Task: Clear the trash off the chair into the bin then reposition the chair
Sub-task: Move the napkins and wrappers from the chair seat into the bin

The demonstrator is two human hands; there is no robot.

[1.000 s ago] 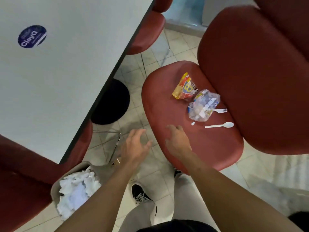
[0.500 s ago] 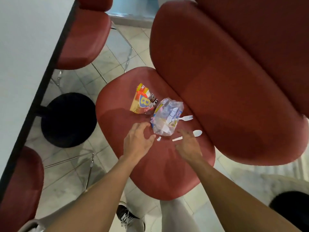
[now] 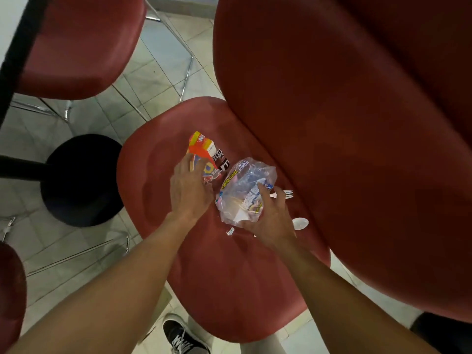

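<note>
gripping trash on the chair [image 3: 224, 277] — left hand [image 3: 189, 190] wrapper [image 3: 204, 154], right hand [image 3: 270, 221] bag [image 3: 245, 190].

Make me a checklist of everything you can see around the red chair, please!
Surface: red chair seat, trash lying on it.
Job's things: orange snack wrapper; clear paper-towel bag, crumpled; white plastic fork and white plastic spoon by the backrest; bin not in view.
Clutter: small white scrap on the seat.
Grippers: left hand rests on the snack wrapper, grip unclear; right hand holds the paper-towel bag.
Cables: nothing seen.
Surroundings: tiled floor, black table base, another red chair, a black shoe.
</note>
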